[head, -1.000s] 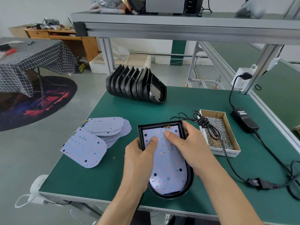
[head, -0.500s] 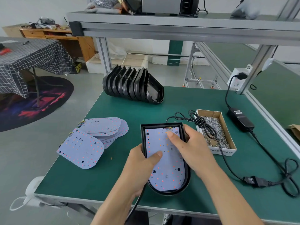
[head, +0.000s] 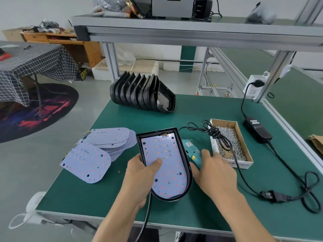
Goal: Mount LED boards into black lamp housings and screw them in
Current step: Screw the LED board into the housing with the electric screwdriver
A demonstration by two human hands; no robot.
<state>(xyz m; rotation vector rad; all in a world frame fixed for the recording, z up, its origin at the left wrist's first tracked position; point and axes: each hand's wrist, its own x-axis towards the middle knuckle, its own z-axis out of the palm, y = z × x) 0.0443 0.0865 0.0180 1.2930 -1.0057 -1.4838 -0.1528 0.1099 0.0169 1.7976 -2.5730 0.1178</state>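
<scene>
Head view. Left hand (head: 139, 173) gripping left edge of black lamp housing (head: 187, 165), thumb pressed flat on LED board (head: 164, 165) seated inside it, other fingers curled under the rim. Housing lying on green worktop (head: 218, 107) between both hands, tilted, rounded end nearest the body. Right hand (head: 215, 172) just right of housing, fingers relaxed and spread, resting over teal electric screwdriver (head: 191, 151); cannot tell whether fingers actually close on it, nothing clearly held. Black cable running from under housing off the near worktop edge by left wrist. Loose pile of LED boards (head: 97, 151) left of left hand, wire ends showing at far edge. Cardboard box of screws (head: 230, 144) just beyond right hand, coiled black cord (head: 211, 131) draped over its left corner. Power adapter (head: 257, 130) farther right of box. Row of stacked empty housings (head: 139, 93) well beyond both hands, standing on edge at far side of worktop.
</scene>
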